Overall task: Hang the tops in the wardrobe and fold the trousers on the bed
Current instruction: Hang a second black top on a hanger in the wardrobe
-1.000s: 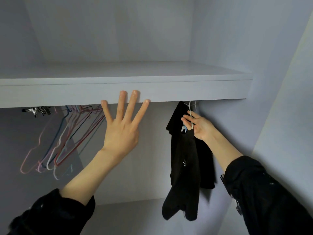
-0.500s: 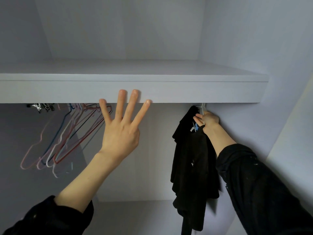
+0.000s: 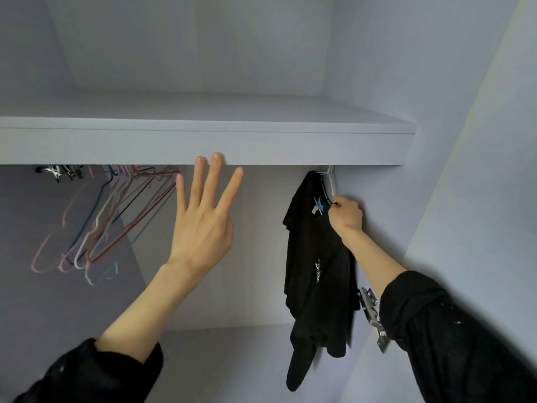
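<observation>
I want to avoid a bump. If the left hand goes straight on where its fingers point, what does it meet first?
Probably the front edge of the white shelf: the left hand points up, fingertips already overlapping that edge. Depth between them is unclear.

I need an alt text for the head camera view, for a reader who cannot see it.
Inside a pale wardrobe, the right hand grips a white hanger carrying a black top under the shelf. The left hand is raised, fingers spread, fingertips at the shelf edge. Empty coloured wire hangers hang at left.
</observation>
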A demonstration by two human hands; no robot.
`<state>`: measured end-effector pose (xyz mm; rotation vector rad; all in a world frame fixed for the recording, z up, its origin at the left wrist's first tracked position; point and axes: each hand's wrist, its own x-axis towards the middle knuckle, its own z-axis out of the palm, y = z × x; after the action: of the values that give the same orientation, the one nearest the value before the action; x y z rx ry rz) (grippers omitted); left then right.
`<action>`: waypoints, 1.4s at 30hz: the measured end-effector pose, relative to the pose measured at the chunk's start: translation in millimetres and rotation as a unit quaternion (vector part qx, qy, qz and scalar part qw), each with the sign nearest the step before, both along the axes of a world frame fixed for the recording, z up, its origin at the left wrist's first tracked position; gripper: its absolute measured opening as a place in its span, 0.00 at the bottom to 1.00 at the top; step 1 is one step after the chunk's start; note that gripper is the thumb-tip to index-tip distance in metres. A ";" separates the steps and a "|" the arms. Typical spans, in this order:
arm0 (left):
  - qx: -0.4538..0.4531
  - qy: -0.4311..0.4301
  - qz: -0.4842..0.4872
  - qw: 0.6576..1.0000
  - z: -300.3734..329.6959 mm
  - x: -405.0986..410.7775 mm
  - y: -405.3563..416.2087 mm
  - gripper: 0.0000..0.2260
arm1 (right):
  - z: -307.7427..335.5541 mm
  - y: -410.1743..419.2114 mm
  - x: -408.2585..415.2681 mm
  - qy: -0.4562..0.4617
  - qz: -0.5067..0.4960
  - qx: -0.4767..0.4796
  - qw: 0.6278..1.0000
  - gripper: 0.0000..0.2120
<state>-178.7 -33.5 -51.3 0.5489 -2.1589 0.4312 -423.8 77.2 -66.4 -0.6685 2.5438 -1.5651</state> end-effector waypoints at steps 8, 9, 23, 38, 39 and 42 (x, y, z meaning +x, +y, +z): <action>0.309 -0.085 -0.140 0.937 -83.6 11.2 48.8 0.26 | -33.7 77.2 78.5 0.029 0.014 0.047 0.998 0.19; 0.323 -0.095 -0.153 0.929 -87.3 11.3 54.9 0.25 | -38.5 87.9 86.4 0.016 0.012 0.057 0.998 0.19; 0.404 -0.316 -0.415 0.751 -152.9 62.2 183.3 0.16 | -109.5 274.2 275.3 -0.174 -0.118 0.119 0.971 0.13; 0.214 -0.455 -0.732 0.460 -161.7 240.9 504.7 0.12 | -126.6 534.8 641.8 -0.226 -0.539 -0.022 0.811 0.11; 0.204 -0.464 -0.742 0.440 -164.7 262.9 526.9 0.12 | -126.5 546.5 674.3 -0.234 -0.569 -0.036 0.788 0.11; 0.160 -0.507 -0.765 0.364 -176.2 344.5 589.5 0.13 | -126.8 571.8 784.5 -0.243 -0.654 -0.096 0.710 0.11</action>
<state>165.7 556.0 -227.6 -2.1462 -2.5891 -1.0301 360.7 648.9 -193.1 1.7388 2.3029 -1.7840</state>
